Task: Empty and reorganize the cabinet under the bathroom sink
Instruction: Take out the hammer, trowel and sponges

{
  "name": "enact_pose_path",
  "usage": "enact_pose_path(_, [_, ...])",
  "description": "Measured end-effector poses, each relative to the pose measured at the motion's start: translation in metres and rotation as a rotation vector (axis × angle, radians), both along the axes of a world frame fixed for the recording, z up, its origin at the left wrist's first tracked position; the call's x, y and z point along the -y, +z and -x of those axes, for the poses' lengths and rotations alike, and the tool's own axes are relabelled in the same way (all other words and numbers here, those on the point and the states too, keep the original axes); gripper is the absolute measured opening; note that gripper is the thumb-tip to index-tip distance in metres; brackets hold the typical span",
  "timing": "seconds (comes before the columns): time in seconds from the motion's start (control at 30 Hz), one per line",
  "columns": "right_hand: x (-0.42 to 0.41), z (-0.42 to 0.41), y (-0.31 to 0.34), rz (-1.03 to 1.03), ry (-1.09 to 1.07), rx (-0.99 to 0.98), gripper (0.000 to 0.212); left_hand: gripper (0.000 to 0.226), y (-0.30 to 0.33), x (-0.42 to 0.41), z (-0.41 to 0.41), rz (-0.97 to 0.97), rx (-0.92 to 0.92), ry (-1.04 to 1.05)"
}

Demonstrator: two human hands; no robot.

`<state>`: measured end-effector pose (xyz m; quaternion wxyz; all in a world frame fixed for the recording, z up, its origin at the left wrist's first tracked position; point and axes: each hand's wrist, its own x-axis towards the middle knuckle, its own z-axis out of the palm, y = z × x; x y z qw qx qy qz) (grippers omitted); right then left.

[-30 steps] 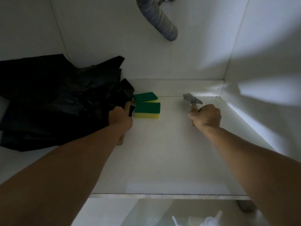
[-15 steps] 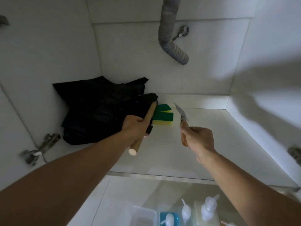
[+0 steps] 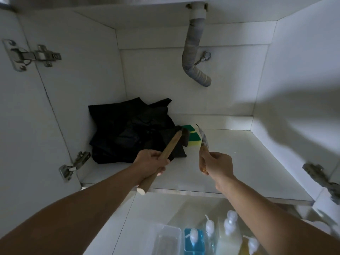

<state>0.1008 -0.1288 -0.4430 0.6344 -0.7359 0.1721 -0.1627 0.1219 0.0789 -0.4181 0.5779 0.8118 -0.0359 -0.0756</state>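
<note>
Left hand (image 3: 150, 161): my grip clamped on hammer (image 3: 170, 147) handle, above cabinet shelf (image 3: 239, 162).
Right hand (image 3: 218, 165): my grip clamped on small hammer (image 3: 203, 144).
Sponges (image 3: 193, 137): on shelf, beside black bag (image 3: 128, 129).

The cabinet floor (image 3: 239, 159) is smooth white laminate with a soft gloss. The black bags (image 3: 128, 131) look like thin, crinkled plastic. Both tool handles (image 3: 170, 147) are light matt wood; the small blade (image 3: 202, 136) seems dull grey metal. The drain hose (image 3: 191, 57) is ribbed grey plastic, and the hinges (image 3: 31, 55) are shiny metal.
</note>
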Motion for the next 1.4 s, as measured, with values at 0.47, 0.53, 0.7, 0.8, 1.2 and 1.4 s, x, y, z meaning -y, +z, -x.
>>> enact_pose_path(0.47, [-0.026, 0.030, 0.012, -0.407, 0.119, -0.132, 0.023, 0.034, -0.001, -0.034, 0.042, -0.076, 0.207, 0.053])
enact_pose_path(0.53, [-0.031, 0.032, 0.014, -0.392, 0.135, -0.136, 0.027, 0.036, 0.002, -0.038, 0.048, -0.072, 0.241, 0.074])
enact_pose_path(0.7, [-0.043, 0.036, 0.017, -0.322, 0.223, -0.130, 0.030, 0.032, 0.002, -0.048, 0.062, -0.045, 0.285, 0.142])
enact_pose_path(0.8, [-0.058, 0.040, 0.017, -0.270, 0.300, -0.121, 0.028, 0.024, -0.001, -0.059, 0.076, -0.030, 0.325, 0.190])
enact_pose_path(1.2, [-0.114, 0.040, 0.014, -0.123, 0.546, -0.260, 0.033, 0.039, 0.000, -0.108, 0.102, -0.094, 0.558, 0.316])
enact_pose_path(1.4, [-0.137, 0.053, 0.010, -0.050, 0.583, -0.310, 0.030, 0.032, -0.035, -0.130, 0.122, -0.168, 0.490, 0.404])
